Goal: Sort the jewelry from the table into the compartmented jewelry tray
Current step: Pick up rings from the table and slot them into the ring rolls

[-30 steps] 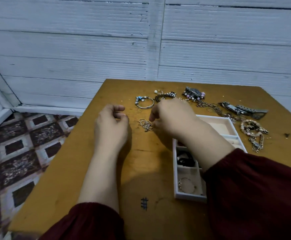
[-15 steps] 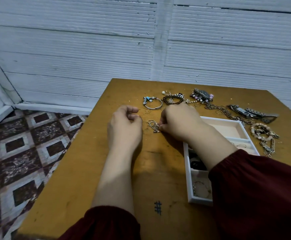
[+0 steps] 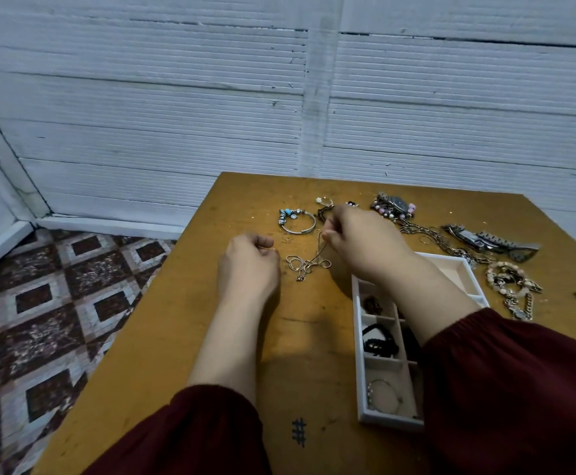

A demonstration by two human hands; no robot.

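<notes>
The tangled chain (image 3: 308,260) sits mid-frame on the bench (image 3: 163,337), one end lifted by my right hand (image 3: 361,243), fingers pinching it so the knot hangs loose. My left hand (image 3: 248,265) rests curled shut beside it; what it pinches I cannot tell. The tray (image 3: 360,323) waits lower right, within reach.

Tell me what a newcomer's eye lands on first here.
The right hand at mid-table, pinching a thin ringed chain whose lower loops trail on the wood. Then the white compartmented tray under that forearm, and the jewelry heap along the table's far right.
</notes>
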